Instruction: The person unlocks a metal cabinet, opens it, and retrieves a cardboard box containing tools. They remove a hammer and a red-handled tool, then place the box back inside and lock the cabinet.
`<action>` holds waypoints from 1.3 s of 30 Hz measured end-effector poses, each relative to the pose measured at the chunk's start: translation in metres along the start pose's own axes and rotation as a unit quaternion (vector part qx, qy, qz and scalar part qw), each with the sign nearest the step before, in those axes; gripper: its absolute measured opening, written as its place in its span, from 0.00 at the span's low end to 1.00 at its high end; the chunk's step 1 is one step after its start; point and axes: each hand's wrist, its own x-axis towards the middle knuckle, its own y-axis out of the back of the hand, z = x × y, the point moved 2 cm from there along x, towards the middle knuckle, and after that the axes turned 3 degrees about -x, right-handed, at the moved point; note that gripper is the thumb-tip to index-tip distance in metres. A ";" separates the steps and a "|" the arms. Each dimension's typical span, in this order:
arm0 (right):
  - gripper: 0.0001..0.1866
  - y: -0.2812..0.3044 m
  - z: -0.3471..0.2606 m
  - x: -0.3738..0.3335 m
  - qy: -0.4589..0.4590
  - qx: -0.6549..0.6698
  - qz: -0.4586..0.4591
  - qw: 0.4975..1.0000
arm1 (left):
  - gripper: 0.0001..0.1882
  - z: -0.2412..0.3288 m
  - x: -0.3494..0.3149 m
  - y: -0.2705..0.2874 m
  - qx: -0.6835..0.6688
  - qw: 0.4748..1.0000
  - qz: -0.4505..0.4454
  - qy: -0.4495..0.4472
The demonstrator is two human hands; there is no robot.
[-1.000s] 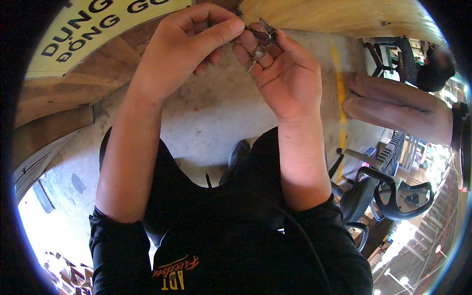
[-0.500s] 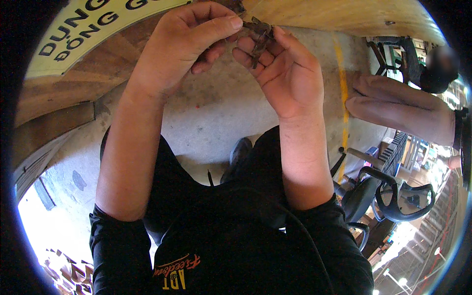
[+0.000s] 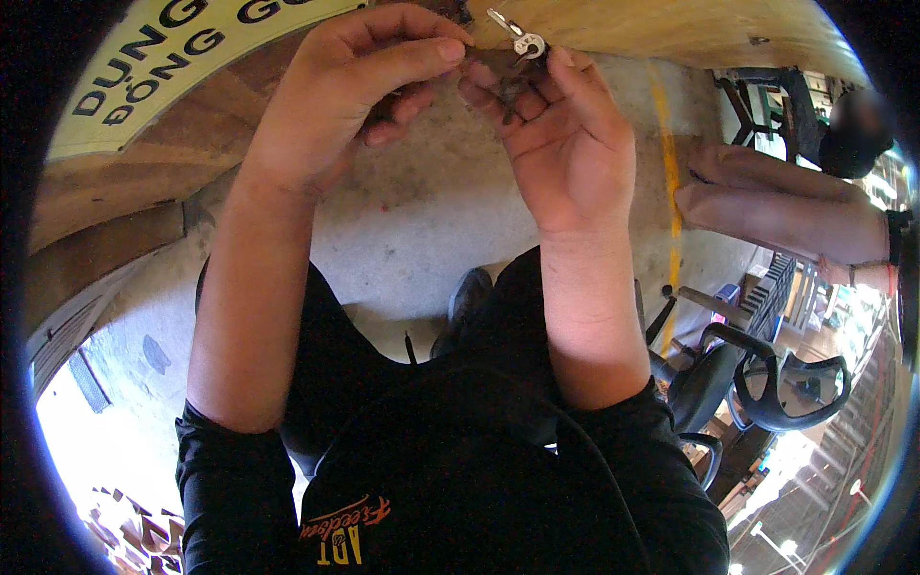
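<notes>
My left hand, at the top of the view, is closed with thumb and forefinger pinched on the edge of a small dark brown piece, perhaps leather or cloth. My right hand, palm turned up, pinches the other side of that piece between thumb and fingers. Above the right fingertips sticks out a shiny silver key, its round head close to the dark piece; whether the two are joined I cannot tell. The fingers partly cover the dark piece.
A wooden surface spans the top, with a yellow sign with black lettering at its left. Below are the concrete floor and a yellow line. Another person's legs and a black office chair are at right.
The silver key has come into view above the right fingers. The dark piece has turned and now lies lower in the right palm. Both hands have barely moved.
</notes>
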 end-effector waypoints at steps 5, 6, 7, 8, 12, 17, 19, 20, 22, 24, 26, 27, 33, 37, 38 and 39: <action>0.09 -0.002 -0.001 -0.001 0.059 -0.086 0.022 0.994 | 0.11 0.010 -0.001 -0.002 0.077 0.994 0.079 -0.021; 0.09 -0.001 -0.002 -0.002 0.068 -0.115 0.025 0.991 | 0.12 0.013 0.000 -0.004 0.103 0.989 0.095 -0.047; 0.08 0.001 -0.003 -0.002 0.077 -0.144 0.027 0.986 | 0.14 0.017 0.000 -0.006 0.132 0.987 0.083 -0.044; 0.08 0.003 -0.004 -0.002 0.086 -0.173 0.030 0.981 | 0.15 0.024 -0.001 -0.008 0.160 0.984 0.069 -0.040; 0.07 -0.005 -0.003 -0.005 0.124 -0.242 0.048 0.961 | 0.16 0.026 -0.005 -0.014 0.223 0.969 0.030 -0.105; 0.10 -0.003 0.005 -0.001 0.220 -0.454 0.038 0.863 | 0.13 -0.002 0.005 0.001 0.284 0.941 0.056 -0.176; 0.11 -0.002 0.009 -0.001 0.250 -0.575 -0.006 0.779 | 0.13 -0.010 0.009 0.008 0.303 0.944 0.058 -0.116; 0.12 -0.001 0.011 -0.001 0.262 -0.631 -0.027 0.730 | 0.13 -0.016 0.011 0.013 0.332 0.938 0.061 -0.077; 0.13 0.003 0.022 0.000 0.203 -0.665 -0.058 0.717 | 0.14 -0.028 0.013 0.019 0.352 0.933 0.075 0.001; 0.13 0.007 0.032 0.000 0.167 -0.703 -0.074 0.687 | 0.14 -0.040 0.017 0.022 0.331 0.936 0.096 0.077; 0.13 0.012 0.040 0.002 0.154 -0.748 -0.076 0.642 | 0.15 -0.050 0.023 0.021 0.259 0.953 0.075 0.138; 0.13 0.018 0.042 0.004 0.129 -0.742 -0.055 0.656 | 0.15 -0.054 0.027 0.020 0.222 0.958 0.063 0.169; 0.11 0.057 0.049 0.024 0.103 -0.650 0.047 0.751 | 0.24 -0.107 0.072 0.034 0.131 0.985 0.103 0.037; 0.13 0.071 0.038 0.026 0.106 -0.598 0.062 0.792 | 0.25 -0.134 0.101 0.023 0.233 0.956 0.173 0.040; 0.14 0.072 0.036 0.027 0.109 -0.586 0.057 0.801 | 0.25 -0.137 0.104 0.023 0.254 0.947 0.192 0.032; 0.13 0.075 0.034 0.028 0.101 -0.592 0.056 0.797 | 0.26 -0.138 0.107 0.022 0.275 0.939 0.207 0.025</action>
